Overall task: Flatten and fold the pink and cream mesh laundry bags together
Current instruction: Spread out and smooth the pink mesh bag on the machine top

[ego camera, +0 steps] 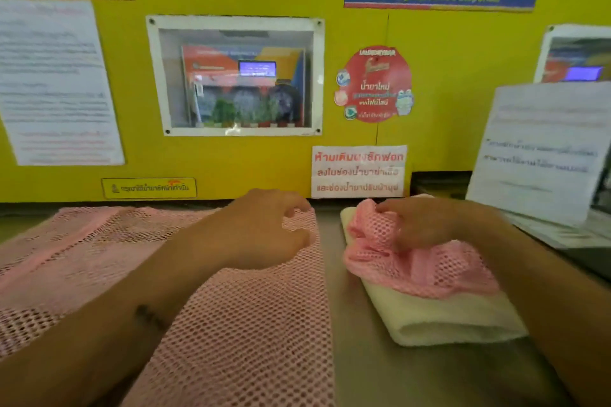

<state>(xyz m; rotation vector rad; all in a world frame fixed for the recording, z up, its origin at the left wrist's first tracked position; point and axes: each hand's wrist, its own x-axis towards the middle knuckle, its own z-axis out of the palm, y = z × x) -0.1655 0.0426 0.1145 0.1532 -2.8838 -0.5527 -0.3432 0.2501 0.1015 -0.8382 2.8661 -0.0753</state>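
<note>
A large pink mesh laundry bag lies spread flat across the left and middle of the counter. My left hand hovers over its far right corner with fingers curled, and I cannot tell whether it pinches the mesh. To the right lies a folded cream mesh bag with a crumpled pink mesh bag bunched on top of it. My right hand grips that crumpled pink mesh at its far end.
A grey counter carries everything. Behind it stands a yellow machine panel with a windowed display, stickers and paper notices. A tilted laminated notice leans at the right, close to my right forearm.
</note>
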